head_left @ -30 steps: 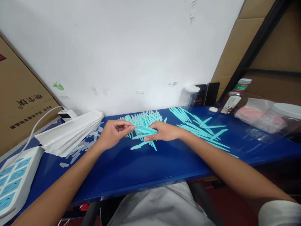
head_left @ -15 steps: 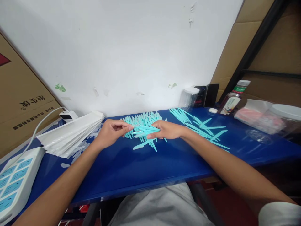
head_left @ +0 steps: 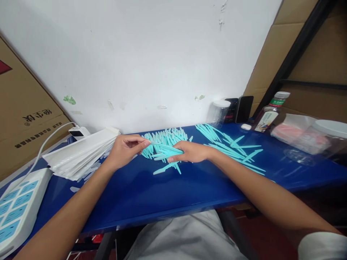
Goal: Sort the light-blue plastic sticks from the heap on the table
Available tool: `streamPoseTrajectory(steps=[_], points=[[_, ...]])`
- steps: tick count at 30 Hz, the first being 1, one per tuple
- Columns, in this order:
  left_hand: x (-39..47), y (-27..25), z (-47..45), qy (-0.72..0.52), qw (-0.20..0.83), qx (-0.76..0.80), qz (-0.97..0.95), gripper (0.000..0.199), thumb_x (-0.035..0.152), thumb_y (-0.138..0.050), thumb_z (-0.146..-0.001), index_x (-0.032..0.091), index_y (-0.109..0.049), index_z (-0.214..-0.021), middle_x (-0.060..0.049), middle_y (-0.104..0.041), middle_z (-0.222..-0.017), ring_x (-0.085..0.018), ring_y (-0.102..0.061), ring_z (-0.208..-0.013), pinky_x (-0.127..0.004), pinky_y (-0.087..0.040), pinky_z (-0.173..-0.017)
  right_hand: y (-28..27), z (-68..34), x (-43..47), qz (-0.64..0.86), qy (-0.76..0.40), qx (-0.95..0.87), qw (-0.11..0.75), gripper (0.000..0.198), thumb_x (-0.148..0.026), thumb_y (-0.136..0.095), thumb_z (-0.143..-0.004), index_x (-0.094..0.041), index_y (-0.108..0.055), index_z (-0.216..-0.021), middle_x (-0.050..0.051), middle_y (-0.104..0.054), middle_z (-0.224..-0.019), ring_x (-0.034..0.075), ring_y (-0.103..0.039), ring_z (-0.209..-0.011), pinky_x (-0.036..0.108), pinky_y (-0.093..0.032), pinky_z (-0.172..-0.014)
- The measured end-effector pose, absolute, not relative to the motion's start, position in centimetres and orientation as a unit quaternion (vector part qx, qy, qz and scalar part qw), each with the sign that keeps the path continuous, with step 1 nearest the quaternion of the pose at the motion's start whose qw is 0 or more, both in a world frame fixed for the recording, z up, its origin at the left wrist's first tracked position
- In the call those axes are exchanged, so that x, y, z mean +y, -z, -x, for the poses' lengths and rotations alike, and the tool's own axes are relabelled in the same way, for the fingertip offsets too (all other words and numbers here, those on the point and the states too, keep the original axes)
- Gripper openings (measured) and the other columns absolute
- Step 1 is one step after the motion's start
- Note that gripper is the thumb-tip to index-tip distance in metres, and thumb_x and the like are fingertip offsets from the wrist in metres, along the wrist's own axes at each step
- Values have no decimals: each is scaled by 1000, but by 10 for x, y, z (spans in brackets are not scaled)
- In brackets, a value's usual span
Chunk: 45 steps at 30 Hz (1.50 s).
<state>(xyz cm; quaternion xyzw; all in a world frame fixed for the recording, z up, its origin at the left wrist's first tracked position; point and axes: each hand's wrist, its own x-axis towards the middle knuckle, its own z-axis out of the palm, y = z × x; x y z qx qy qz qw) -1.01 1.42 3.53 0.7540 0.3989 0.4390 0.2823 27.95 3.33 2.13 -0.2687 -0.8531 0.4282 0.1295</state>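
Observation:
My right hand (head_left: pixel 189 151) is wrapped round a bunch of turquoise eyebrow razors (head_left: pixel 168 150), their pale ends pointing left. The thumb and forefinger of my left hand (head_left: pixel 126 150) pinch the pale end of one razor (head_left: pixel 155 143) at the upper left of the bunch. My fingertips partly hide that end. Just behind my hands lies a row of many more razors (head_left: pixel 173 134), set side by side against the wall. One loose razor (head_left: pixel 164 169) rests on the blue table in front of the bunch.
More razors (head_left: pixel 233 153) lie scattered to the right. White paper sleeves (head_left: pixel 84 155) and translucent caps (head_left: pixel 74 189) lie left, beside a power strip (head_left: pixel 24 206). A clear jar (head_left: pixel 221 112), phone (head_left: pixel 244 109), bottle (head_left: pixel 268 115) and lidded tub (head_left: pixel 329 131) stand at the right.
My left hand has moved slightly left and up, away from the bunch, with its pinch kept closed. My right hand and the bunch have barely moved.

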Motion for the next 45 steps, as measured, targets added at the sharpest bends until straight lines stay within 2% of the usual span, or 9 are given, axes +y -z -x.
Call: streamPoseTrajectory(steps=[7,14,19,23,28,40,42,45], points=[[15,-40,13,-501,252,443,-700,26,42,-80,-83,15,-81,-84,1,-61,-57,-11,-53,-53,-22,-42,-51,-21,-286,38,306,-377,-860,156,55,-68,-63,-90,-19,-46,-72,-5,-36,-66,10,-34,-58,26,-25,-55],[10,-33,1,-453,271,404,-747,27,41,-78,-86,15,-79,-80,0,-63,-62,-10,-53,-55,-23,-43,-53,-16,-282,39,284,-397,-861,142,57,-73,-50,-95,-20,-41,-75,-5,-31,-70,10,-30,-61,25,-25,-56],[8,-34,1,-452,253,409,-751,27,42,-77,-87,15,-81,-84,-2,-68,-66,-11,-53,-55,-23,-43,-52,-18,-279,33,273,-398,-867,123,59,-73,-42,-99,-21,-34,-71,-5,-26,-66,10,-26,-58,26,-26,-56],[3,-39,0,-427,203,393,-789,24,41,-76,-89,19,-84,-91,-6,-74,-78,-14,-60,-65,-25,-46,-59,-21,-278,28,273,-396,-872,88,61,-73,-40,-100,-22,-28,-69,-6,-22,-64,9,-22,-56,27,-24,-54],[0,-45,-2,-422,152,341,-826,15,35,-76,-90,25,-86,-96,-6,-73,-81,-17,-64,-77,-30,-51,-73,-17,-276,27,276,-394,-875,62,61,-73,-40,-99,-23,-25,-68,-6,-19,-64,9,-21,-55,28,-24,-54],[-1,-42,-5,-409,134,347,-833,18,39,-75,-91,25,-85,-94,-7,-74,-87,-20,-65,-83,-32,-52,-78,-18,-275,28,284,-389,-874,59,61,-73,-40,-100,-23,-26,-68,-6,-19,-63,9,-21,-55,29,-23,-54],[0,-46,-2,-407,119,354,-833,21,41,-72,-92,25,-84,-101,-7,-75,-92,-20,-66,-86,-32,-52,-81,-18,-275,29,281,-384,-877,67,62,-73,-38,-100,-22,-26,-67,-6,-19,-62,9,-21,-55,29,-23,-54],[5,-56,15,-408,79,404,-815,35,44,-65,-96,24,-77,-122,-7,-75,-98,-20,-66,-89,-31,-51,-85,-19,-278,31,289,-366,-880,87,62,-73,-37,-101,-23,-25,-67,-5,-19,-63,10,-21,-55,30,-24,-55]])
